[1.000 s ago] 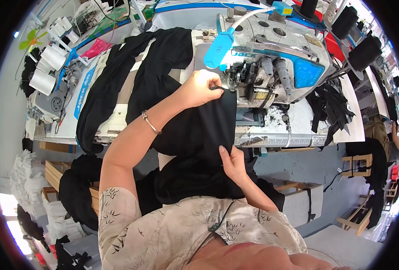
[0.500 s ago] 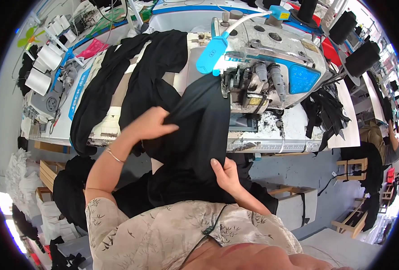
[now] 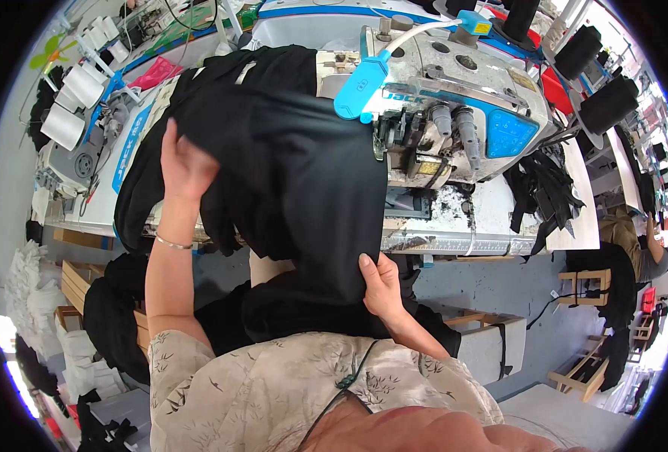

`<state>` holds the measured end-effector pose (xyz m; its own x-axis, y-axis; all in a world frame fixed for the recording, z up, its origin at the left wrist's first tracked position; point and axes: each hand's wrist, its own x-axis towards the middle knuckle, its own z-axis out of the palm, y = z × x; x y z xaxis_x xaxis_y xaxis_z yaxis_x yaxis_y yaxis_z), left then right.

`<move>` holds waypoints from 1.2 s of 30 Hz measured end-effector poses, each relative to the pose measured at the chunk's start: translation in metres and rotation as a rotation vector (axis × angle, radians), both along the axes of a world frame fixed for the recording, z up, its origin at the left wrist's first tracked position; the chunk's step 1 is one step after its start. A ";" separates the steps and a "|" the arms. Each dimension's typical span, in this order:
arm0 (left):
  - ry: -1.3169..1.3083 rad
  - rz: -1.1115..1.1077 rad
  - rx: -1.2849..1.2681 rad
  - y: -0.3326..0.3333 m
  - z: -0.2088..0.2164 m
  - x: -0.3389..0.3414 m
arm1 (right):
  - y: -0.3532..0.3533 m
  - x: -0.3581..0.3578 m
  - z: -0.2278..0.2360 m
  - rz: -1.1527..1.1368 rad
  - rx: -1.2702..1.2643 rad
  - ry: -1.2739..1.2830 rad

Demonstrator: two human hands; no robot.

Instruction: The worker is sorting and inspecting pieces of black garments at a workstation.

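A wide piece of black fabric (image 3: 304, 196) runs from the needle area of a white and blue sewing machine (image 3: 454, 98) down toward my lap. My right hand (image 3: 383, 285) pinches the fabric's right edge, thumb on top, just in front of the table edge. My left hand (image 3: 186, 167) is at the fabric's left side, with the thumb stretched upward, away from the other fingers. Those fingers are blurred and partly behind the cloth. More black cloth pieces (image 3: 142, 196) lie draped on the table to the left, partly under the fabric.
A blue lamp-like device (image 3: 362, 88) hangs by the needle area. Black scraps (image 3: 541, 188) lie on the table's right side. Black thread cones (image 3: 607, 105) stand at right, white ones (image 3: 64, 125) at left. Wooden frames (image 3: 584, 290) stand on the floor.
My left hand has moved left and farther up the table. The fabric has spread leftward over the other cloth pieces. My right hand keeps its hold in nearly the same place.
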<state>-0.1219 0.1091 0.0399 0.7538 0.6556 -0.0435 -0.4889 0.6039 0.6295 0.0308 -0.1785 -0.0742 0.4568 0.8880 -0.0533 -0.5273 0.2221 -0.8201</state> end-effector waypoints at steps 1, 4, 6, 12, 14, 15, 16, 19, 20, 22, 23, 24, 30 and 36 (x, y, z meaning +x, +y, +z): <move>0.021 0.061 -0.014 -0.007 0.000 0.002 | 0.000 0.000 -0.003 0.002 0.002 -0.003; 0.767 -0.078 0.321 -0.045 -0.051 0.012 | 0.005 0.002 -0.014 0.026 -0.062 -0.322; 0.813 -0.098 0.335 -0.062 -0.026 0.025 | 0.008 0.003 -0.011 0.005 -0.028 -0.228; 0.621 -0.266 0.426 -0.063 -0.020 0.009 | 0.014 0.002 0.003 -0.012 0.086 0.100; 0.866 -0.310 0.812 -0.084 -0.023 0.018 | 0.020 0.006 0.000 -0.025 0.094 0.061; 0.862 -0.315 0.816 -0.080 -0.018 0.024 | 0.023 0.005 0.001 -0.055 0.094 0.070; 0.736 -0.219 0.667 -0.078 -0.010 0.028 | 0.021 0.004 0.002 -0.082 0.090 0.081; 0.591 -0.108 0.387 -0.070 0.021 0.045 | 0.025 0.009 0.005 -0.090 0.074 0.035; 0.527 -0.103 0.356 -0.062 0.028 0.052 | 0.029 0.012 0.007 -0.089 0.075 0.033; 0.482 -0.129 0.447 -0.054 0.036 0.050 | 0.041 0.018 0.012 -0.176 -0.013 -0.065; 0.482 -0.125 0.449 -0.051 0.025 0.049 | 0.048 0.024 0.017 -0.174 -0.010 -0.066; 0.647 -0.127 0.407 -0.050 0.005 0.049 | 0.056 0.030 0.025 -0.151 -0.021 -0.031; 0.746 -0.486 0.800 -0.079 -0.009 0.019 | 0.057 0.033 0.026 -0.214 -0.188 -0.330; 0.632 -0.236 0.272 -0.082 -0.036 0.004 | -0.005 -0.041 -0.058 -0.101 -0.123 -0.789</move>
